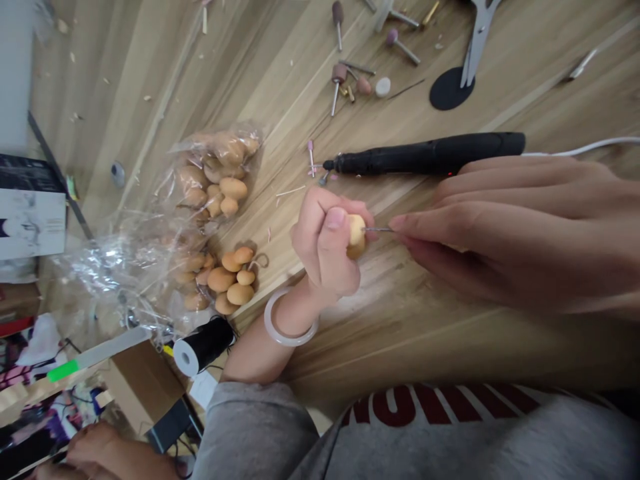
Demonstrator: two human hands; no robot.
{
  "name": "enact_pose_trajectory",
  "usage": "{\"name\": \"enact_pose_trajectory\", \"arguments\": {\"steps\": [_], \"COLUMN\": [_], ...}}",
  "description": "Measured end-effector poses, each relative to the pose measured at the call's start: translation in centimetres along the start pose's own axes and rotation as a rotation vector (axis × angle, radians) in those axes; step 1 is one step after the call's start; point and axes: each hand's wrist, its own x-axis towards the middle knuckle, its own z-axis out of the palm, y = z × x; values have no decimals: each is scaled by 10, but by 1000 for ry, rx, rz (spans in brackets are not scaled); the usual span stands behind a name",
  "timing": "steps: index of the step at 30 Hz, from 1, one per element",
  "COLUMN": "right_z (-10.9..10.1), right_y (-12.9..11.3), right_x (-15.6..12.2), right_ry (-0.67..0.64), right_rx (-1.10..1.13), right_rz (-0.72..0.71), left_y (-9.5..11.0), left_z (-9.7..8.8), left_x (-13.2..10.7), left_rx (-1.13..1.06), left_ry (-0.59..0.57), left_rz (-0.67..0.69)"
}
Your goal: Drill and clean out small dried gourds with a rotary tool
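Gourd [356,235], small, smooth and tan, sits clenched in the left hand's [325,243] fist over the grained wooden table [450,320]. The right hand [515,233] pinches a thin metal pin [379,229] touching its end. A matte black rotary pen [425,155] lies just beyond, with bare wood nearer.

One loose gourd [356,235], one pin [377,229], one rotary tool [430,155], one thread spool [203,345] and one bag [150,233] show. Five grinding bits [338,75] lie near the table's [450,320] far edge; the bagged gourds [233,190] are too many to count.
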Motion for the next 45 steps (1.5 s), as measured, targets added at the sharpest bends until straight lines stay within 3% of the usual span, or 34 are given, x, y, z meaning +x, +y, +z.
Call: {"name": "enact_pose_trajectory", "arguments": {"steps": [2,5,16,24,33,37,41,45], "right_z": [2,4,4,5,7,6,5,8], "right_y": [2,2,2,-1,-4,-3,-3,-2], "right_x": [-2,-3,0,-1,-5,-7,-8,-7], "right_ry": [76,45,-130,-22,35,-4,-21,47], "right_rx": [-151,-220,109,55,-58,-51,-23,-115], "right_rz": [-105,-109,33,64,45,81,133,10], "left_y": [2,4,3,-5,3,4,6,5], "left_z": [-2,-2,-2,-4,-1,0,-1,1], "left_x": [-2,-3,-3,-2,0,0,-2,-4], "left_rx": [94,139,237,209,156,108,197,122], "left_ry": [-12,-21,-37,-46,-21,-33,-36,-19], "left_rz": [33,52,32,27,65,25,-99,-174]}}
